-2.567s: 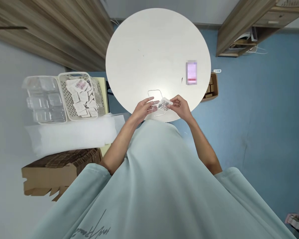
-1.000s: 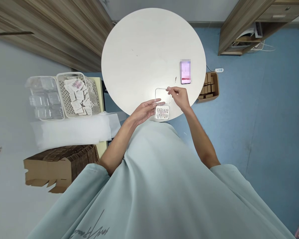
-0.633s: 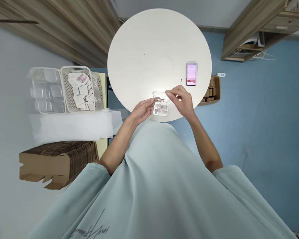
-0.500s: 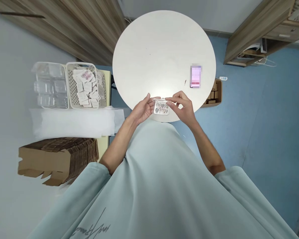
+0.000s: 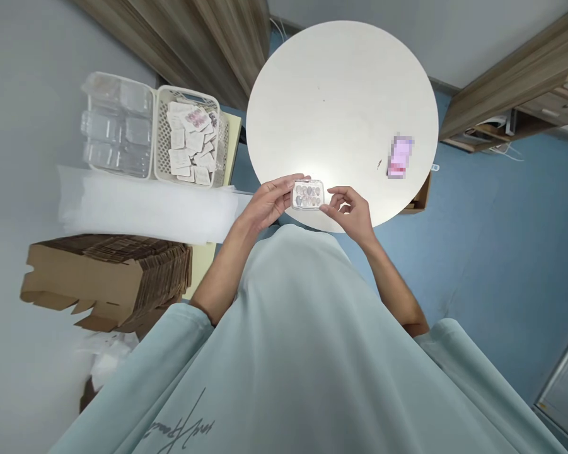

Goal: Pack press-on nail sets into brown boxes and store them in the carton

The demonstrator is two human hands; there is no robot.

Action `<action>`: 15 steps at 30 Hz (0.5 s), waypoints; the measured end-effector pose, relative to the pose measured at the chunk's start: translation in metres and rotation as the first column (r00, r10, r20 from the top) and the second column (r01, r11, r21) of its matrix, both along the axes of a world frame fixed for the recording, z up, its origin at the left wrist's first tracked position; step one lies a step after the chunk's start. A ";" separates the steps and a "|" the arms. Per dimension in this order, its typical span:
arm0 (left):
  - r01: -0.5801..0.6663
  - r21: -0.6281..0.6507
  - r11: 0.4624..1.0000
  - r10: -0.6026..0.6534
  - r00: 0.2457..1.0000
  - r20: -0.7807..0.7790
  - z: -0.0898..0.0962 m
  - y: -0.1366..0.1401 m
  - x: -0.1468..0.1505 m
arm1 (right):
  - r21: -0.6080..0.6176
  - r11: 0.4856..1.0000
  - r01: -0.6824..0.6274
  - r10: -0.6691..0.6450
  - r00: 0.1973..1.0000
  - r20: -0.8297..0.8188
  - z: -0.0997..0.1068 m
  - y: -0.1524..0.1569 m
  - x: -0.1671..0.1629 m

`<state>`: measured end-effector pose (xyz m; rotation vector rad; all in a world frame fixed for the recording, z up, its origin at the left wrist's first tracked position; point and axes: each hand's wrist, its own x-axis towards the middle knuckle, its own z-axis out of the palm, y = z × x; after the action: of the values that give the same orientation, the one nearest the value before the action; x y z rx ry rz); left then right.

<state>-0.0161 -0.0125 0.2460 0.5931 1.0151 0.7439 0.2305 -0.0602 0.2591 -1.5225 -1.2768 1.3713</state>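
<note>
A small clear plastic case [image 5: 307,195] holds two rows of press-on nails in pale and grey tones. Its lid looks closed. My left hand [image 5: 270,200] grips the case by its left side, thumb and fingers at that edge. At the lower right corner of the case, the thumb tip of my right hand [image 5: 352,213] touches or nearly touches it. The right index finger stands apart from the thumb, and the other fingers are curled. The case is held over the near edge of the round white table [image 5: 340,82].
On the table's right side lies a phone [image 5: 399,156] with a blurred screen. To the left are a white basket [image 5: 158,135] of nail cards, a tray of clear cases [image 5: 120,129], white packing sheets [image 5: 146,205] and folded cardboard boxes [image 5: 85,277]. A cardboard box [image 5: 423,198] stands below the table's right edge.
The case lid, raised before, now lies down over the nails. My right fingers have moved off the lid's edge. The view has shifted, so the table sits further right.
</note>
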 end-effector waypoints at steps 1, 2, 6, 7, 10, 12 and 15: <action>-0.005 0.009 1.000 0.005 1.000 -0.010 0.001 0.000 -0.007 | -0.072 0.997 -0.002 -0.001 0.999 -0.035 0.001 0.002 -0.007; -0.007 0.017 1.000 0.007 1.000 -0.017 0.002 0.000 -0.014 | -0.141 0.990 -0.022 0.012 0.997 -0.073 0.002 0.004 -0.014; 0.005 0.049 0.999 -0.004 0.999 -0.032 0.005 -0.002 -0.042 | -0.302 0.946 -0.115 0.060 0.981 -0.187 0.005 0.007 -0.048; 0.006 0.059 0.998 -0.004 0.999 -0.038 0.006 -0.003 -0.050 | -0.312 0.943 -0.114 0.055 0.980 -0.192 0.005 0.007 -0.057; 0.003 0.080 0.997 0.003 0.997 -0.082 0.006 -0.007 -0.071 | -0.313 0.946 -0.079 0.026 0.985 -0.170 0.004 0.009 -0.080; 0.011 0.088 0.996 0.001 0.991 -0.134 0.002 -0.010 -0.084 | -0.308 0.950 -0.043 0.000 0.990 -0.139 0.000 0.011 -0.093; 0.038 0.085 0.996 -0.019 0.978 -0.206 -0.007 -0.015 -0.102 | -0.301 0.953 0.001 -0.032 0.995 -0.098 -0.010 0.015 -0.110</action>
<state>-0.1176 -0.0275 0.2388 0.7723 1.1652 0.7154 0.1208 -0.0456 0.2495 -1.6346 -1.0237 1.6698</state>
